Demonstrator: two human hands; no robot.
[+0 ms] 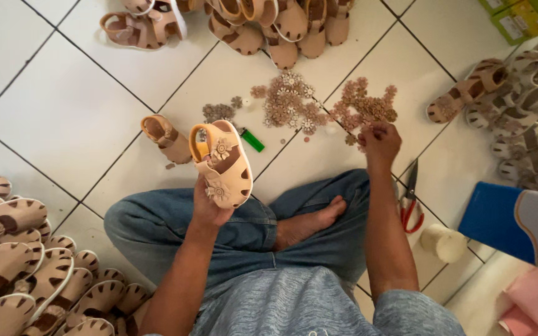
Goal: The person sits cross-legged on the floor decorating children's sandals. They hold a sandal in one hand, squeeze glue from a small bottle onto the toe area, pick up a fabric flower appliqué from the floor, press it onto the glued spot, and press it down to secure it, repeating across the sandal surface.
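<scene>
The left hand point(210, 205) gripped a small beige child's sandal point(224, 163) from below, holding it up over the person's lap with its toe toward them; two flower trims already sat on its upper. The right hand point(378, 142) was stretched forward to the floor point(63, 118), its fingertips closed in a pinch at the near edge of a heap of brown flower trims point(365, 106); whether a trim was between them could not be told. Just left of that heap lay a second heap, of lighter, mixed flower trims point(287, 102), and a smaller darker cluster point(219, 112) lay beyond the held sandal. Beside the held sandal a single matching sandal point(166, 138) rested on the tiles, and a green lighter point(252, 140) lay on its other side. Red-handled scissors point(411, 202) and a pale spool point(443, 242) lay near the right forearm. Judging from the scene, the work was partway along: a pile of sandals point(26, 274) sat at the lower left, more sandals point(263, 25) were heaped at the top, and another heap of sandals point(524, 118) lay at the right, though which were finished could not be told. No tray or bin held the trims; they lay loose on the floor. A blue box lid point(490, 218) lay at the right, its contents out of sight.
</scene>
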